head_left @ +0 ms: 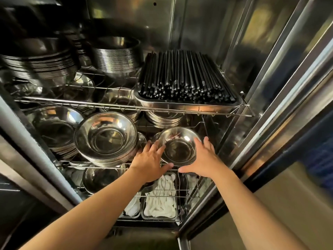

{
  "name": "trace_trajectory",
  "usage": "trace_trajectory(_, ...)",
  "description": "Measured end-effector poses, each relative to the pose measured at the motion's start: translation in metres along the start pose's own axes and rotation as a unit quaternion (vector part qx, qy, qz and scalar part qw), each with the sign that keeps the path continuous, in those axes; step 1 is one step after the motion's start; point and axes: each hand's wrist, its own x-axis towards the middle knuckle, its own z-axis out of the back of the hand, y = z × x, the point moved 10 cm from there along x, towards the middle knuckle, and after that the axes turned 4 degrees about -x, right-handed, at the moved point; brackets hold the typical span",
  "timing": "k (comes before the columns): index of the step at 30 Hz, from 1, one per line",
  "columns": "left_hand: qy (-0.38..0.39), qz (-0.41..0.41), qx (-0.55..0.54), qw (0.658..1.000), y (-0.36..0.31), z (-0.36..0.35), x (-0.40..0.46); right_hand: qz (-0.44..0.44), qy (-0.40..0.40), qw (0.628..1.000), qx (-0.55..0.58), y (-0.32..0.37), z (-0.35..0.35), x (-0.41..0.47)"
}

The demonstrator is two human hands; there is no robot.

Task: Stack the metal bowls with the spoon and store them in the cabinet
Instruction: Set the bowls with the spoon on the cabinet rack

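I hold a small stack of metal bowls (178, 147) between both hands at the front right of the cabinet's middle wire shelf (72, 164). My left hand (150, 159) grips the stack's left side and my right hand (203, 159) grips its right side, thumbs under the near rim. The top bowl looks empty; I see no spoon in it. A larger stack of metal bowls (106, 139) sits just to the left on the same shelf.
The top shelf carries a steel tray of black chopsticks (185, 78) and tall stacks of metal plates and bowls (115, 58). More bowl stacks (54, 130) stand at the left. White spoons in trays (160, 201) fill the bottom shelf. The open cabinet door (281, 87) stands at right.
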Motion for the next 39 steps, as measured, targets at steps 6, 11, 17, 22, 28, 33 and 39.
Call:
trace_trajectory(6, 0.000, 0.004, -0.030, 1.000, 0.005, -0.002, -0.006, 0.020, -0.033, 0.999, -0.009, 0.001, 0.003, 0.003)
trace_trajectory(11, -0.005, 0.016, -0.028, 0.999, 0.013, -0.001, -0.013, 0.038, -0.040, 0.998, -0.003, 0.013, -0.002, -0.001)
trace_trajectory(17, -0.002, 0.033, 0.001, 0.999, 0.022, -0.001, -0.024, 0.032, 0.002, 0.999, 0.007, 0.019, -0.018, -0.004)
trace_trajectory(22, -0.009, 0.034, 0.011, 0.999, 0.027, 0.001, -0.032, 0.054, -0.016, 0.998, 0.009, 0.032, -0.017, -0.005)
trace_trajectory(28, -0.029, 0.037, -0.003, 0.999, 0.028, 0.005, -0.042, 0.049, -0.001, 0.999, 0.011, 0.042, -0.025, -0.003)
trace_trajectory(33, -0.058, 0.035, -0.020, 0.998, 0.027, 0.008, -0.046, 0.049, 0.012, 0.999, 0.008, 0.044, -0.026, 0.001)
trace_trajectory(39, -0.143, -0.011, 0.015, 0.990, 0.009, 0.023, -0.053, 0.033, -0.020, 0.999, 0.020, 0.050, -0.006, 0.026)
